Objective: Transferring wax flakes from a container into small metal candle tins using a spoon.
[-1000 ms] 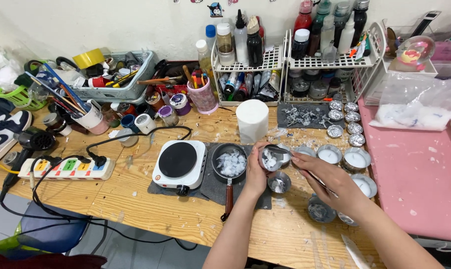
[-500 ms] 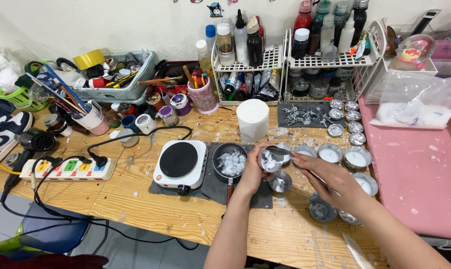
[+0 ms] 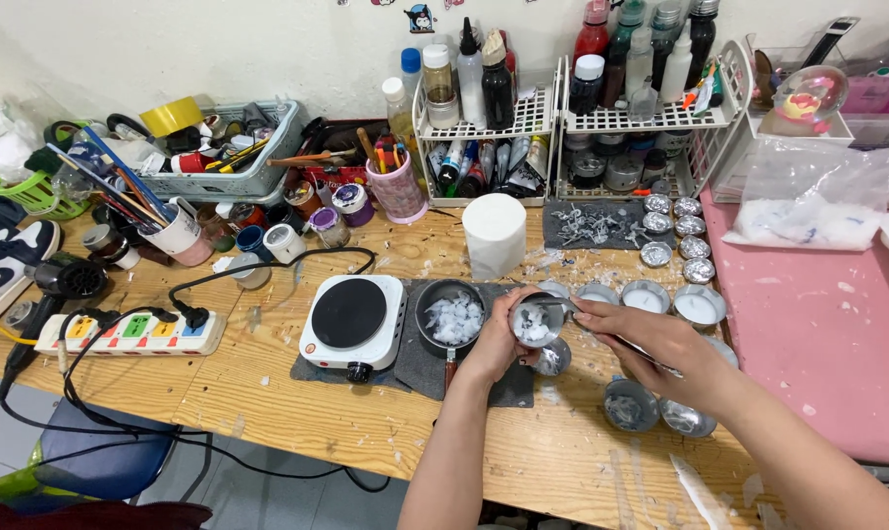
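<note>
Small round metal cup [image 3: 537, 320] of white wax flakes, mouth tilted toward the camera, gripped by left hand [image 3: 498, 344], right hand [image 3: 651, 339] pinching a thin metal tool [image 3: 554, 303] lying crosswise over its rim, above the tabletop [image 3: 268, 412] middle.

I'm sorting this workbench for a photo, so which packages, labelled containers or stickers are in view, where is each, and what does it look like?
Clear plastic bag: on the pink surface at right, crumpled, holding white flakes.
Bottles: on top of the white wire racks at the back, tall, red, green, dark and clear, some with labels.
Small jars: left of the pink pen cup, round, purple and white lids.
Cartoon sticker: on the wall above the racks, small and dark.
No screens.
</note>
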